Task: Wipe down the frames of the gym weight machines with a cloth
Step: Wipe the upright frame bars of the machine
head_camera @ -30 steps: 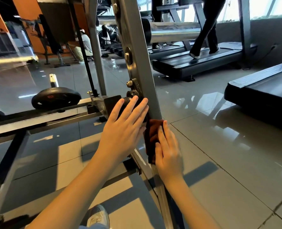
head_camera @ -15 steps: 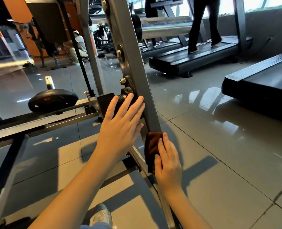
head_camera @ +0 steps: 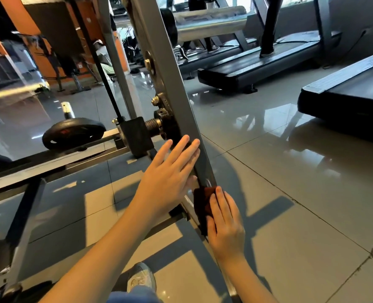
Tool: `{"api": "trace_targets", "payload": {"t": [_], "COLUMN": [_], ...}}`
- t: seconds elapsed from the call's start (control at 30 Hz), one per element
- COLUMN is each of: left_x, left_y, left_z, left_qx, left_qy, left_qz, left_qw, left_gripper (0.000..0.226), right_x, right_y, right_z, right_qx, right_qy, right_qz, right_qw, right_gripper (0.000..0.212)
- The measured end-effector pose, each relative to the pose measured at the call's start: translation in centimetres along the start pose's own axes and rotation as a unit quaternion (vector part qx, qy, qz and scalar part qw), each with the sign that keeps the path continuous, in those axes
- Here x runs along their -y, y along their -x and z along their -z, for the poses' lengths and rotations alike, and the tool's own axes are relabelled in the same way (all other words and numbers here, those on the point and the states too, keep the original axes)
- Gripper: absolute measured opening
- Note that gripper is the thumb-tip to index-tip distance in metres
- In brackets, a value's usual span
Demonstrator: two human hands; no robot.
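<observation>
A grey slanted steel upright (head_camera: 176, 88) of the weight machine crosses the middle of the view. My right hand (head_camera: 226, 224) presses a dark red-brown cloth (head_camera: 203, 202) flat against the lower part of this upright, fingers straight. My left hand (head_camera: 170, 178) lies flat on the upright's left side just above the cloth, fingers extended, below a threaded pivot bolt (head_camera: 157, 123). Most of the cloth is hidden under my right hand.
A black weight plate (head_camera: 72, 133) sits on the machine's low grey rail (head_camera: 50, 167) at left. Treadmills (head_camera: 257, 66) stand at the back right, a person walking on one. Another treadmill deck (head_camera: 351, 95) lies at right. My shoe (head_camera: 140, 278) is on the glossy tiled floor.
My right hand has slid the cloth down the upright. My left hand has followed it down, uncovering the pivot bolt.
</observation>
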State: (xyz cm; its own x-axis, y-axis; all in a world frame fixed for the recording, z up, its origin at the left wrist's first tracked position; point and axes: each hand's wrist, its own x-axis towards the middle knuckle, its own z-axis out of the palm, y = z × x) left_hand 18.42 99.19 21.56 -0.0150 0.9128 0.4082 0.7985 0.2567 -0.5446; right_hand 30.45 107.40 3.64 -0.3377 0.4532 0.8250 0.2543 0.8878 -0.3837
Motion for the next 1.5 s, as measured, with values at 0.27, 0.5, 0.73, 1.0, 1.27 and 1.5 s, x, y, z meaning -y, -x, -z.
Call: {"api": "trace_targets", "payload": {"t": [0.27, 0.5, 0.73, 1.0, 1.27, 1.5], "left_x": [1.3, 2.0, 2.6, 2.9, 2.7, 3.0], "left_y": [-0.2, -0.1, -0.3, -0.6, -0.3, -0.4], "left_z": [-0.1, -1.5, -2.1, -2.2, -2.6, -2.6], "left_qx": [-0.009, -0.042, -0.050, -0.078, -0.075, -0.067], "left_qy": [0.014, 0.081, 0.113, 0.139, 0.142, 0.146], "left_qz": [-0.061, -0.073, -0.097, -0.110, -0.108, -0.106], "left_qw": [0.998, 0.993, 0.988, 0.981, 0.981, 0.981], "left_gripper": [0.056, 0.059, 0.056, 0.055, 0.055, 0.055], "right_x": [2.8, 1.3, 1.1, 3.3, 2.5, 3.5], "right_y": [-5.0, -0.4, -3.7, -5.9, -0.9, -6.7], "right_z": [0.4, 0.9, 0.7, 1.1, 1.3, 0.7], "right_qx": [-0.006, -0.012, -0.023, -0.094, -0.121, -0.118], "right_qy": [-0.017, -0.032, -0.061, -0.121, -0.126, -0.166], "right_qz": [-0.051, -0.044, -0.020, -0.120, -0.177, -0.178], "right_qw": [0.999, 0.998, 0.998, 0.981, 0.969, 0.963], "right_gripper": [0.046, 0.040, 0.036, 0.029, 0.021, 0.015]}}
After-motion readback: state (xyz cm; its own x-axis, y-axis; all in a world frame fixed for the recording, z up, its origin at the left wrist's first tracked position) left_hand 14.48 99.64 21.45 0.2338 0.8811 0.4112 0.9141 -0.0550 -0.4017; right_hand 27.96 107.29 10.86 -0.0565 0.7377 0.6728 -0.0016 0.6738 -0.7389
